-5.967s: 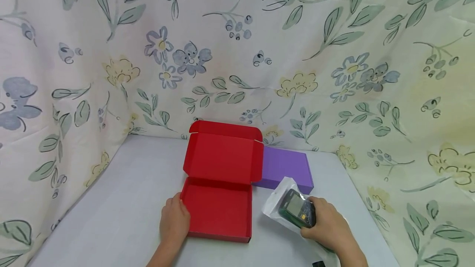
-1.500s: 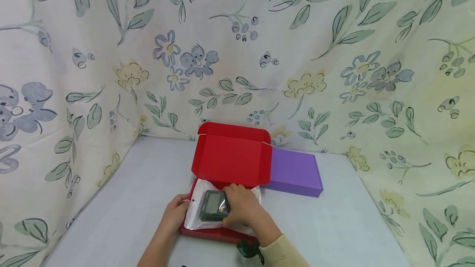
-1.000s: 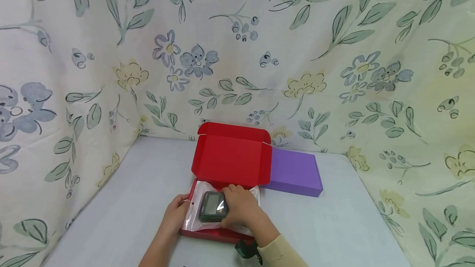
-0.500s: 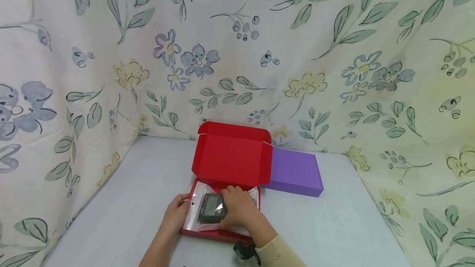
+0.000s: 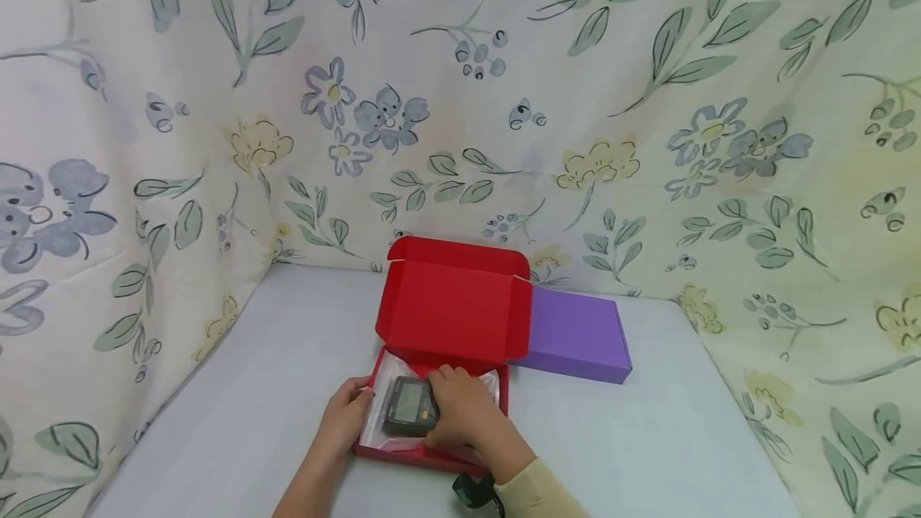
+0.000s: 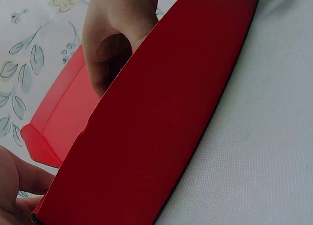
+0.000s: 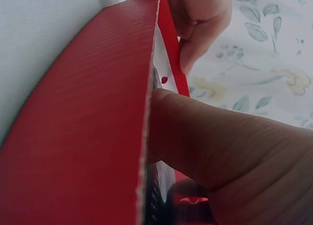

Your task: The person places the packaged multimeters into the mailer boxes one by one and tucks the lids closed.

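Note:
A red cardboard box (image 5: 496,390) lies with its lid (image 5: 456,306) raised at the back. Inside it is a dark handheld meter (image 5: 408,402) with a grey screen and small yellow buttons, on a clear-and-white plastic bag (image 5: 379,414) that seems to enclose it. My right hand (image 5: 464,414) grips the meter's right end, its fingertips partly hidden. My left hand (image 5: 345,414) pinches the box's left wall. The left wrist view shows the box's red front wall (image 6: 151,107) with my right hand reaching behind it. My left hand (image 7: 205,14) shows at the far wall in the right wrist view.
A closed purple box (image 5: 576,334) stands right behind the red one, close to its lid. The white table (image 5: 647,438) stretches to both sides. A floral cloth (image 5: 460,102) hangs behind. A dark strap (image 5: 476,492) is on the right wrist.
Six seconds ago the right hand held the bagged meter right of the box. It then brought the meter inside, and over the last second the bag has sunk slightly lower. The left hand keeps its place.

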A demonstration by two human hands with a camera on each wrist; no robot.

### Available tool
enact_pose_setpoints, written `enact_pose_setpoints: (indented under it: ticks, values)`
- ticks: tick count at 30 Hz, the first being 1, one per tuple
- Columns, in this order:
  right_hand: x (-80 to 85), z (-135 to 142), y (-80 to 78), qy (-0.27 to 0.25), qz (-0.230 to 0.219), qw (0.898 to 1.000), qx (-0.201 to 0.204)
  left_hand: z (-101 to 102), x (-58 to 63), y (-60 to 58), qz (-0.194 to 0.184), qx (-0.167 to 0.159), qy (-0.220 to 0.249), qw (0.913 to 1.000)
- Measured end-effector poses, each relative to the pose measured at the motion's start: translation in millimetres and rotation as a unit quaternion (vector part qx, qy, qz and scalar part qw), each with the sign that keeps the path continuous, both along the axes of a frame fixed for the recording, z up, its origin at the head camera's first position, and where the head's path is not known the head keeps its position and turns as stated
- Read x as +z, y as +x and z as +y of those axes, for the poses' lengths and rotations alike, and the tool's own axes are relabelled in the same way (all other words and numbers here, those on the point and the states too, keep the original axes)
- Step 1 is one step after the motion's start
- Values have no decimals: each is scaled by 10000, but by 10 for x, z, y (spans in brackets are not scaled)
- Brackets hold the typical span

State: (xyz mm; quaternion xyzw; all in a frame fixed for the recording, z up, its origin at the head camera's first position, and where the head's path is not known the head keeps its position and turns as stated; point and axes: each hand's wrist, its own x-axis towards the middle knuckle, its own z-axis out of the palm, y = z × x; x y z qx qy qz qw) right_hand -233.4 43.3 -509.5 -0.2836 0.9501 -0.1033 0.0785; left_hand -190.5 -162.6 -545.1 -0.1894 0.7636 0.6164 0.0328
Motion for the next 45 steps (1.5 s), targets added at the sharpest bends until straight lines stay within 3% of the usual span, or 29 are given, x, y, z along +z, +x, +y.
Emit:
enact_pose_setpoints:
  ticks: [10, 20, 45]
  values:
    - [10, 17, 4, 34, 69, 10000, 35, 10, 14, -1, -29, 16, -25, 10000]
    - [-36, -12, 23, -87, -226, 9992, -310, 5, 12, 5, -19, 3, -60, 10000]
    - [-56, -26, 39, -14, -345, 9989, -312, 9, 1, 7, -22, 15, -71, 10000]
